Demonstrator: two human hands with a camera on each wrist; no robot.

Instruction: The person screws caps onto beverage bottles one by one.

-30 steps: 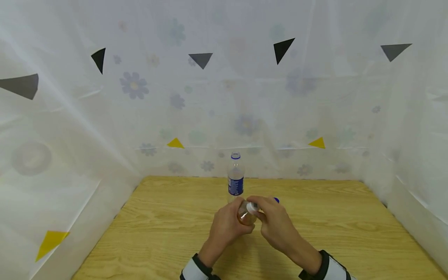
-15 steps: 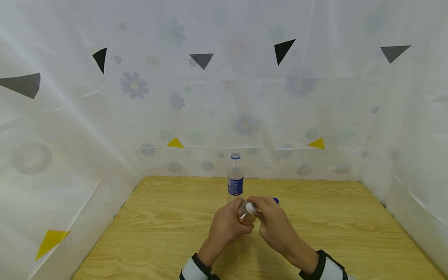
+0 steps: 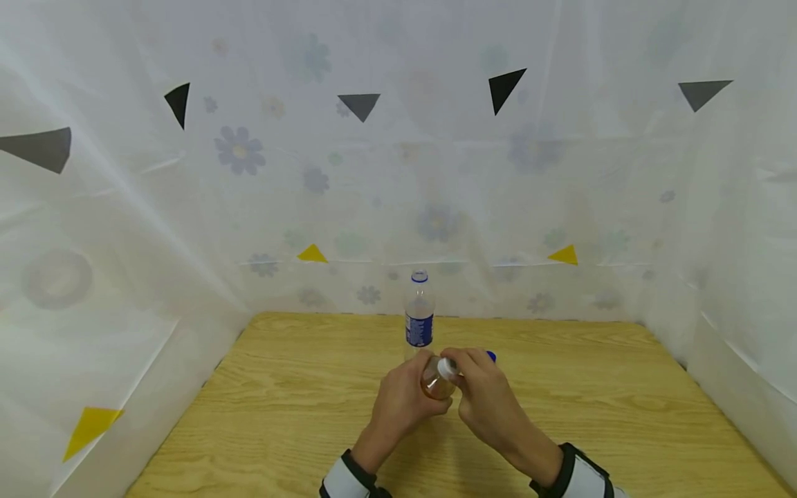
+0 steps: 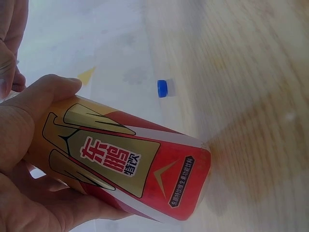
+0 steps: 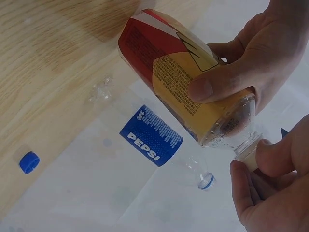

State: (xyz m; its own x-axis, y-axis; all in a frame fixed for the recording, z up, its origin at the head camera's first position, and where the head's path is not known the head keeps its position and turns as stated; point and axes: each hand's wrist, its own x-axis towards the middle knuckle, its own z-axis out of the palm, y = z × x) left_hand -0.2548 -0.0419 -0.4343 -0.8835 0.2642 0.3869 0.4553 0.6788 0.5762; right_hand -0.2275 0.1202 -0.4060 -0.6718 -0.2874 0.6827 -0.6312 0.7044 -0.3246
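Observation:
My left hand (image 3: 401, 401) grips a clear drink bottle (image 3: 437, 386) with a red and gold label, fingers and thumb wrapped round its body. In the left wrist view the bottle's label (image 4: 113, 157) faces the camera, and its base is at the right. My right hand (image 3: 495, 408) pinches the white cap (image 3: 446, 368) at the bottle's neck between thumb and fingers. The right wrist view shows this cap (image 5: 250, 157) at the mouth, partly hidden by the thumb. Behind the hands stands an uncapped clear bottle (image 3: 420, 328) with a blue Pepsi label (image 5: 151, 135).
A loose blue cap (image 3: 492, 356) lies on the wooden table (image 3: 292, 401), just beyond my right hand and partly hidden by it. White sheeting (image 3: 398, 194) with faint flowers and stuck-on triangles encloses the table at the back and both sides.
My right hand has shifted very slightly left at the white cap. The left hand, the held bottle and the Pepsi bottle stay almost in place.

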